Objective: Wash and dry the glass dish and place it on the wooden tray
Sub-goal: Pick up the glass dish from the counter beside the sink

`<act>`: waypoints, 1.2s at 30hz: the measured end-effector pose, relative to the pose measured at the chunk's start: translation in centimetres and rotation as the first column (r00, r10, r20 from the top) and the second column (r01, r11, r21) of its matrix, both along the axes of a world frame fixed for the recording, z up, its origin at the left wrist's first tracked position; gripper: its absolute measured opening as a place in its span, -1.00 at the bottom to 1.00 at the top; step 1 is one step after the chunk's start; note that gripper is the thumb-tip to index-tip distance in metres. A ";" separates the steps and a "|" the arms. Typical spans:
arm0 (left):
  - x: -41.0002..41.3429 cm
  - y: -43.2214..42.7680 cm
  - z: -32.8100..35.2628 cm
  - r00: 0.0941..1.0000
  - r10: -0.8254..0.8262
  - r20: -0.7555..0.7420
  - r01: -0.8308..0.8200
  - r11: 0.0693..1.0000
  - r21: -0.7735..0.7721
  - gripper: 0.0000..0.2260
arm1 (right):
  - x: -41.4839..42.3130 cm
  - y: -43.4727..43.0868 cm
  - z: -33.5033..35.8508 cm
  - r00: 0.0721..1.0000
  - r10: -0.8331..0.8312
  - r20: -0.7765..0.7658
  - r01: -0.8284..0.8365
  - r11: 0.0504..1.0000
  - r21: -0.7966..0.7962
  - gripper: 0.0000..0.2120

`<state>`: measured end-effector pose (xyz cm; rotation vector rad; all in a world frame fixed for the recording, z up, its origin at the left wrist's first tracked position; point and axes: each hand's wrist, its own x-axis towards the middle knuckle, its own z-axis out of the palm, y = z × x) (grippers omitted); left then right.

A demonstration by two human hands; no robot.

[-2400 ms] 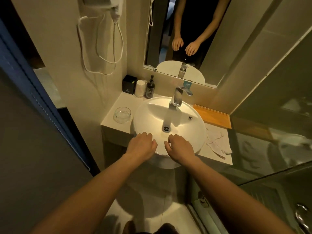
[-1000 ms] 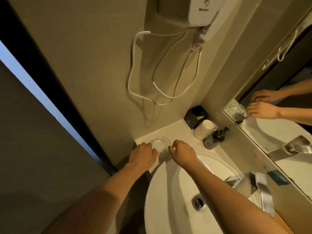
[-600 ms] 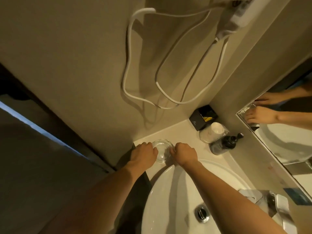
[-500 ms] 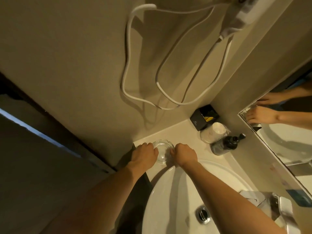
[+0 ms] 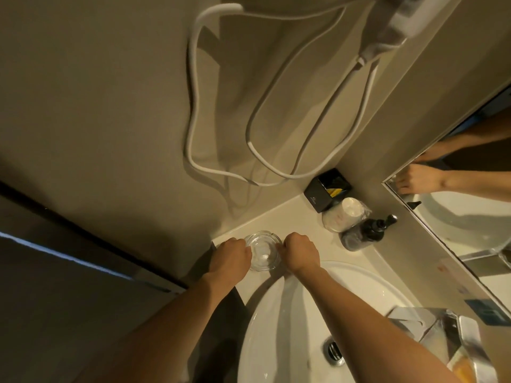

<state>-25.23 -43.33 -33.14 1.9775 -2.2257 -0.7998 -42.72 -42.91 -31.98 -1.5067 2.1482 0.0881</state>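
Both hands, left (image 5: 231,257) and right (image 5: 300,254), are closing their grip on the round clear glass dish (image 5: 263,254) sitting at the table's (image 5: 304,217) left edge; washing, drying and placing are all waiting.

The glass dish (image 5: 262,254) is seen as a small, round, clear piece with a thick rim, notched at its far edge; it is set upright on the pale counter, at the corner nearest the wall, just beside the rim of the white basin; its hollow appears empty, with a bright glint near the middle; it is flanked closely on both sides, and whether it is lifted off the counter cannot be told; the wooden tray is not seen.
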 end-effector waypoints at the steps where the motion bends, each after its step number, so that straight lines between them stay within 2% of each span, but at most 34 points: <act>1: 0.1 0.1 0.4 1.000 0.003 -0.021 -0.003 1.000 0.001 -0.67 | 0.0 0.1 0.2 1.000 -0.012 0.012 0.012 1.000 -0.014 -0.69; 7: 0.5 0.9 4.6 0.965 0.057 -0.257 -0.065 0.998 -0.024 -0.75 | 0.1 1.5 3.0 0.995 -0.087 0.055 0.093 0.986 -0.139 -0.56; 9: 0.7 1.3 6.1 0.947 0.076 -0.312 -0.084 0.996 -0.012 -0.70 | 0.1 2.7 4.4 0.993 -0.106 0.053 0.114 0.976 -0.186 -0.53; 16: 0.9 4.1 6.7 0.841 0.056 -0.539 0.009 0.993 0.117 -0.63 | 0.5 9.9 7.5 0.971 -0.232 0.058 0.239 0.929 -0.284 -0.48; 19: 0.3 5.9 6.2 0.818 0.059 -0.572 0.061 0.980 0.187 -0.63 | 0.4 14.0 7.2 0.937 -0.332 0.105 0.348 0.896 -0.277 -0.47; 25: -2.2 9.8 6.5 0.840 -0.038 -0.541 0.231 0.928 0.294 -0.84 | 0.4 22.0 5.8 0.817 -0.552 0.168 0.576 0.771 -0.270 -0.53; 28: -3.9 11.5 6.2 0.820 -0.091 -0.565 0.341 0.871 0.354 -0.77 | -0.1 25.0 5.7 0.762 -0.627 0.159 0.645 0.714 -0.273 -0.54; 33: -6.5 13.6 4.9 0.791 -0.284 -0.542 0.511 0.793 0.330 -0.66 | -1.2 28.5 5.3 0.668 -0.724 0.173 0.740 0.623 -0.254 -0.51; 36: -8.0 14.8 5.1 0.771 -0.378 -0.512 0.560 0.786 0.262 -0.75 | -1.9 30.1 5.0 0.630 -0.746 0.218 0.775 0.581 -0.250 -0.49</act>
